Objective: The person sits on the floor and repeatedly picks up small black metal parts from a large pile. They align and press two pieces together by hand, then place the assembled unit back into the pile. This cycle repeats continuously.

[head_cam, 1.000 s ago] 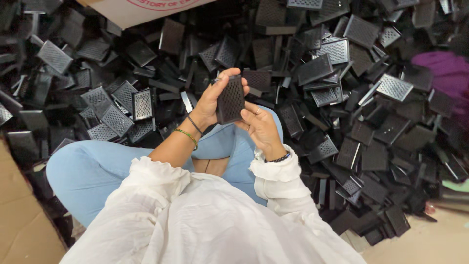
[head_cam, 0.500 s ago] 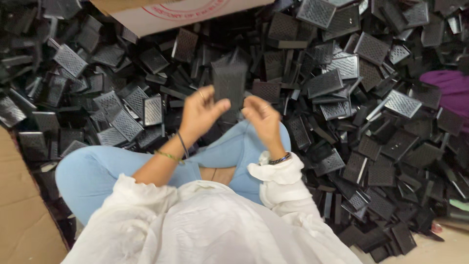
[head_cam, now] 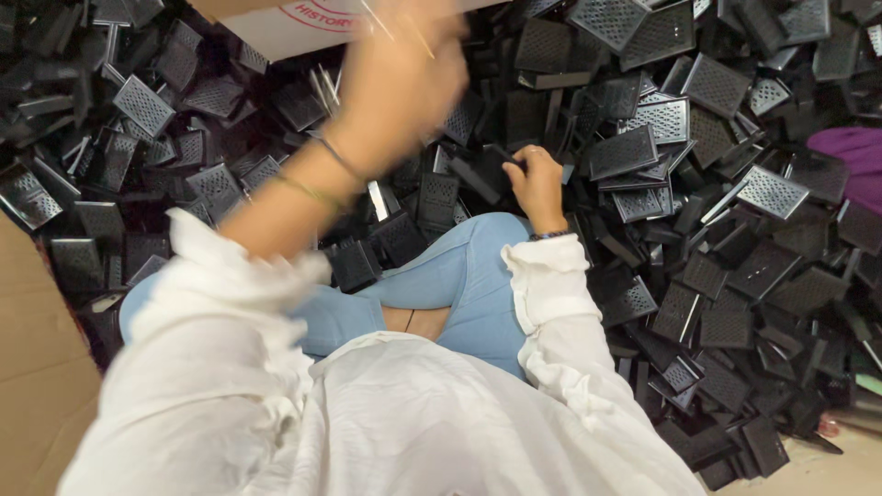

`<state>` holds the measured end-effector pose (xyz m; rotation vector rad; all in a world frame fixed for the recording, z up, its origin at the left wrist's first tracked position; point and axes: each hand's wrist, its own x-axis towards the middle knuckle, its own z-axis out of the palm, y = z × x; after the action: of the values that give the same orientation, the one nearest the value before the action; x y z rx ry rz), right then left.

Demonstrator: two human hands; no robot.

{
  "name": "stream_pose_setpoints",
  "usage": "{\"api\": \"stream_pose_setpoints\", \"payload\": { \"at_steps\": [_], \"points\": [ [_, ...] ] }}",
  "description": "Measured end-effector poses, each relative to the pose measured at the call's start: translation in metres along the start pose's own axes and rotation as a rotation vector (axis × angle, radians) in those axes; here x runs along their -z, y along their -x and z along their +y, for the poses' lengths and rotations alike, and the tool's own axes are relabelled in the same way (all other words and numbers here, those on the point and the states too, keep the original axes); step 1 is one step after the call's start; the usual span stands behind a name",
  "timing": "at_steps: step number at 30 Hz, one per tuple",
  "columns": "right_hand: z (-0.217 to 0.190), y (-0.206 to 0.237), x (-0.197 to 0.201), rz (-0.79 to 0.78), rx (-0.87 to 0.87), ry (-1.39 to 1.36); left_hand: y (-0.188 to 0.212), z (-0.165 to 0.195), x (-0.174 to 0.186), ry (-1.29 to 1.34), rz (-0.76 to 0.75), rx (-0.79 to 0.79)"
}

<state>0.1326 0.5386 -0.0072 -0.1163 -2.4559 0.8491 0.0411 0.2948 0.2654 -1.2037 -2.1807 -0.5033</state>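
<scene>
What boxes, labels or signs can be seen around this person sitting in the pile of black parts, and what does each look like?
Cardboard box: top edge, beyond the raised left hand; a pale face bearing a round red printed mark, partly cut off.
Cardboard sheet: lower left corner, plain brown, flat, unprinted.
No screens or signs show among the black perforated parts.

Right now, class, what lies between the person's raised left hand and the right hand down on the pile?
In the head view, black perforated plastic pieces fill the stretch between the blurred left hand and the right hand.
</scene>
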Motion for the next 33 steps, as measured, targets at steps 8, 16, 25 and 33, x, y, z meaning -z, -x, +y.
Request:
{"api": "stream_pose_setpoints", "payload": {
  "at_steps": [8,16,25,33],
  "points": [
    [-0.023,0.041,0.017,0.250,-0.179,-0.217,0.164,0.037,-0.223,0.183,-0.562,-0.160],
    [-0.099,0.037,-0.043,0.246,-0.284,-0.615,0.177,-0.011,-0.173,1.757,0.087,0.833],
    [-0.251,0.063,-0.147,-0.095,-0.148,-1.040,0.281,-0.052,-0.087,1.594,0.297,1.150],
    [-0.285,0.054,-0.164,-0.229,-0.183,-0.910,0.328,-0.096,-0.041,1.827,0.600,1.379]
  ]
}}
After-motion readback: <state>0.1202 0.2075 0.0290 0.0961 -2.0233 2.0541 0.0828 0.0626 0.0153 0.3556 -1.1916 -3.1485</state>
